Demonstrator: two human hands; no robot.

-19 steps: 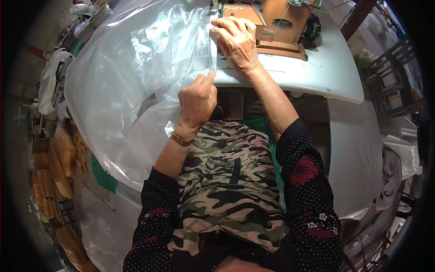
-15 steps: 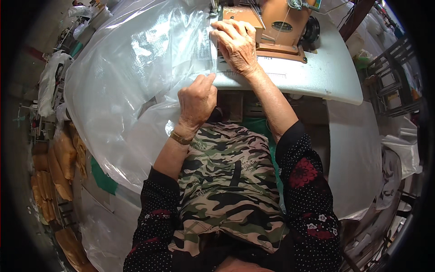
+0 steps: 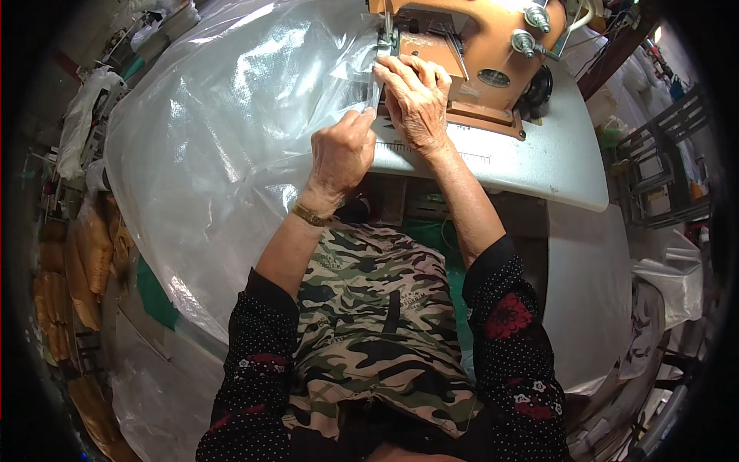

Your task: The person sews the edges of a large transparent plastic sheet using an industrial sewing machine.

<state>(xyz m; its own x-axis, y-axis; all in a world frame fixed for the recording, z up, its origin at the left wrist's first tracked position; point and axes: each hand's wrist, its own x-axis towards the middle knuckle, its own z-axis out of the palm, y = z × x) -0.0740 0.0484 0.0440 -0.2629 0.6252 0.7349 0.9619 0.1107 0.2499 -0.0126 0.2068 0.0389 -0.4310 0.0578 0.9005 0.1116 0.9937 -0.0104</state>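
Note:
A large clear plastic sheet spreads over the left of the white table and hangs down toward my lap. Its folded right edge runs up to the needle area of an orange-brown sewing machine. My left hand, with a watch on the wrist, is closed in a pinch on that edge, near the table's front. Just beyond it, my right hand presses bent fingers on the same edge, close in front of the presser foot. The fingertips of my right hand partly cover the strip of plastic.
The machine's black handwheel is at its right end. A ruler scale marks the white tabletop. Brown wrapped bundles lie at far left. Dark metal racks and plastic-wrapped goods stand at right.
The machine and table sit lower in the picture as the view shifts. My left hand has come nearer to my right hand along the plastic edge. Both still hold it.

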